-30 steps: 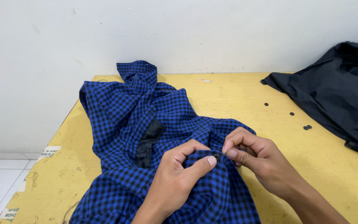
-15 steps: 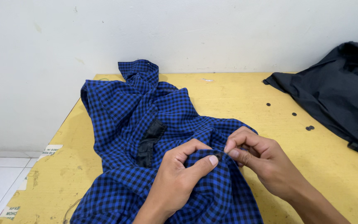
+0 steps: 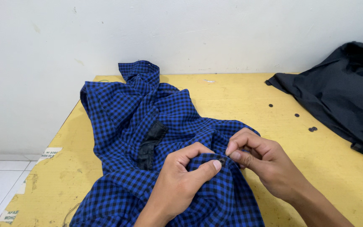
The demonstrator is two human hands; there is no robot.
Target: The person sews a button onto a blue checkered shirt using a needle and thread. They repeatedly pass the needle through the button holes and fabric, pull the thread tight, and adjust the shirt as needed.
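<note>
From where I watch, the yellow table [image 3: 248, 96] fills most of the view, its far edge against a white wall [image 3: 190, 29] at twelve o'clock. The blue and black checked shirt [image 3: 122, 113] lies crumpled across the table's left half, collar end toward eleven o'clock and the hem running off the frame at six, with a dark pocket flap [image 3: 150, 145] near its middle. A dark grey garment [image 3: 341, 96] is heaped at two o'clock, well apart from the shirt. My left hand [image 3: 177, 185] bunches a fold of the shirt at six o'clock, its grip closed, thumb pressed over the cloth and fingers curled under it. My right hand [image 3: 265, 166] meets it from four o'clock, its grip pinched shut, thumb and forefinger tips on the small dark button [image 3: 221, 160] that sits on that fold, just beside the left thumb. I judge the work goes best if the left hand keeps the fold taut and raised off the table, and the right hand keeps the button flat against the cloth. Three or four loose dark buttons [image 3: 311, 129] lie scattered on the bare table between the two garments, near three o'clock.
</note>
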